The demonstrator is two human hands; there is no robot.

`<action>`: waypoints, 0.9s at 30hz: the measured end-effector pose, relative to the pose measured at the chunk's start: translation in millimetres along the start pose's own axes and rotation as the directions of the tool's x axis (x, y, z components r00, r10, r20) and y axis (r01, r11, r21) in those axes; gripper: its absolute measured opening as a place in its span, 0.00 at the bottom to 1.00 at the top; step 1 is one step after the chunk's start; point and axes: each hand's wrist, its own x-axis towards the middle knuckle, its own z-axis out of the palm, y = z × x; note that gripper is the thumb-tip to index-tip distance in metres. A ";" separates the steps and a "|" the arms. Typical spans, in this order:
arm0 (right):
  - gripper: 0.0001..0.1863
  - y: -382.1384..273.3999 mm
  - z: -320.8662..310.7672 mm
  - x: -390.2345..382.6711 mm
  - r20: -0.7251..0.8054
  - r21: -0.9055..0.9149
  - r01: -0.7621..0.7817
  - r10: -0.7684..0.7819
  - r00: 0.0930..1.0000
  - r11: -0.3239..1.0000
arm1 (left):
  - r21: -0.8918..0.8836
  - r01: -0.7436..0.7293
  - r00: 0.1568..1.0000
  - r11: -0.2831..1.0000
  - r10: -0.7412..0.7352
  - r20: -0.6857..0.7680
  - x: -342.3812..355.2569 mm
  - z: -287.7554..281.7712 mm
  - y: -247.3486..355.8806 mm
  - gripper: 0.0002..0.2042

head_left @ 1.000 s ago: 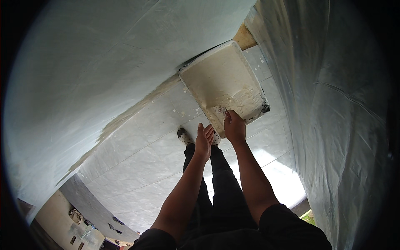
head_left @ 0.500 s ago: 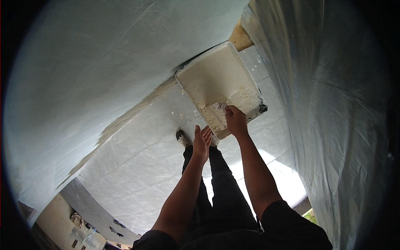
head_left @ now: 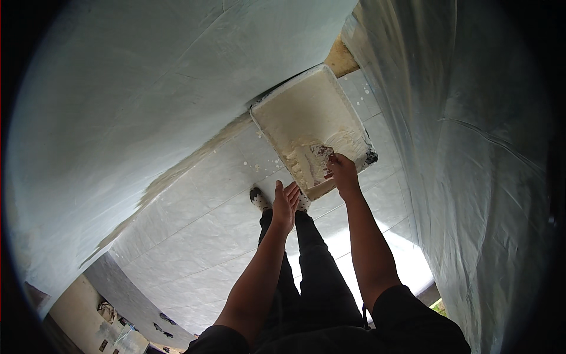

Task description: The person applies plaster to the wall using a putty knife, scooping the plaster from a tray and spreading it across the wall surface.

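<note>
In front of my feet a large rectangular tray (head_left: 253, 116) rests by the wall, its inside coated with thick cream-coloured paste (head_left: 348, 140). Over the near part of the tray, my right hand (head_left: 344, 174) is closed on a small flat tool (head_left: 322, 153) crusted with paste; its exact kind is hard to make out. The tool's flat end lies at the paste. Just short of the tray's near left edge, my left hand (head_left: 285, 203) is held out with fingers stretched and thumb apart, holding nothing.
A pale, smooth-coated wall (head_left: 147, 88) leans in along the left. Translucent plastic sheeting (head_left: 471, 177) hangs down the right side. Grey floor tiles (head_left: 200, 230) carry white splatters, and my feet in speckled footwear (head_left: 259, 199) stand on them. Dark marks dot the far lower left.
My right hand has shifted a little right and toward me, with the tool drawn along in the paste. My left hand has stayed nearly still.
</note>
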 end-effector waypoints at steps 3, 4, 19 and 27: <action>0.08 -6.1 -6.0 0.7 0.054 0.170 -0.085 0.077 0.996 0.982 | -0.005 0.014 1.000 1.000 -0.014 0.008 0.6 -0.4 3.5 0.45; 0.07 -9.3 -7.2 -1.1 0.055 0.210 -0.129 0.120 0.991 0.969 | 0.014 -0.006 0.998 1.000 0.006 -0.062 -0.9 -0.5 4.4 0.45; 0.10 -64.6 -35.0 -69.9 0.279 0.721 -0.362 0.231 0.932 0.591 | -0.080 -0.168 0.982 0.983 0.160 -0.096 -140.2 -4.9 62.0 0.45; 0.08 -150.7 -15.4 -124.8 0.372 0.702 -0.315 0.049 0.927 0.639 | -0.272 -0.315 0.945 0.909 0.272 -0.183 -223.9 -30.5 114.6 0.43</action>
